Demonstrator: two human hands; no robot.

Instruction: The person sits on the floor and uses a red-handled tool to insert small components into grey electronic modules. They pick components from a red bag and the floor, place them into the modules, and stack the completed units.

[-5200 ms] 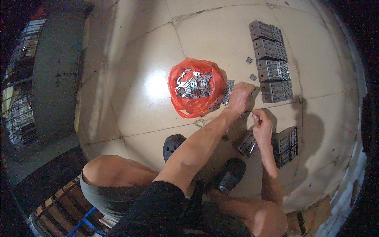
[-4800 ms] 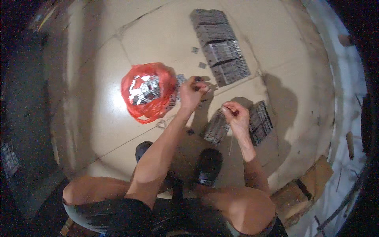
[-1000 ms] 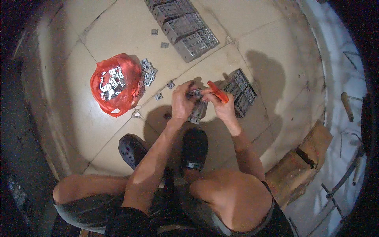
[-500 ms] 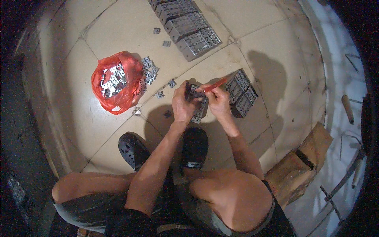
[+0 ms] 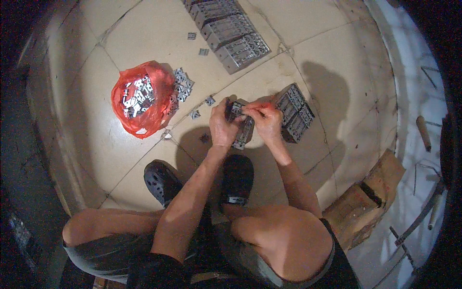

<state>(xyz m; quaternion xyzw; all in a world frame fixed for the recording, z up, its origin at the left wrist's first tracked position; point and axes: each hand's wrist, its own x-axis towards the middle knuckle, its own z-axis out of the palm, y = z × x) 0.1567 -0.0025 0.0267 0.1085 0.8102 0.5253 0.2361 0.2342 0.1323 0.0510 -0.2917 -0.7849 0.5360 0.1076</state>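
My left hand [image 5: 222,126] is wrapped round a grey metal box-shaped part [image 5: 243,135] with a slotted, patterned face, held over the floor before my shoes. My right hand [image 5: 267,120] is closed, its fingertips pinched together at the upper end of that part. Along the top of its fingers lies a slim red pen-shaped tool [image 5: 262,104], partly covered and foreshortened. Whether the fingertips also pinch a small piece is too small to tell. Right beside my right hand stand similar grey metal parts [image 5: 297,115], side by side.
A red plastic bag [image 5: 166,115] full of small shiny metal plates sits at left, with loose plates [image 5: 183,84] spilled beside it. A row of grey box-shaped parts [image 5: 240,50] stretches across the far floor. Torn cardboard [image 5: 358,207] and metal rods [image 5: 421,219] lie at right.
The red tool has tipped from sticking out to the upper right to lying across my right fingers. The right fingertips have shifted slightly on the part; my left hand is nearly still.
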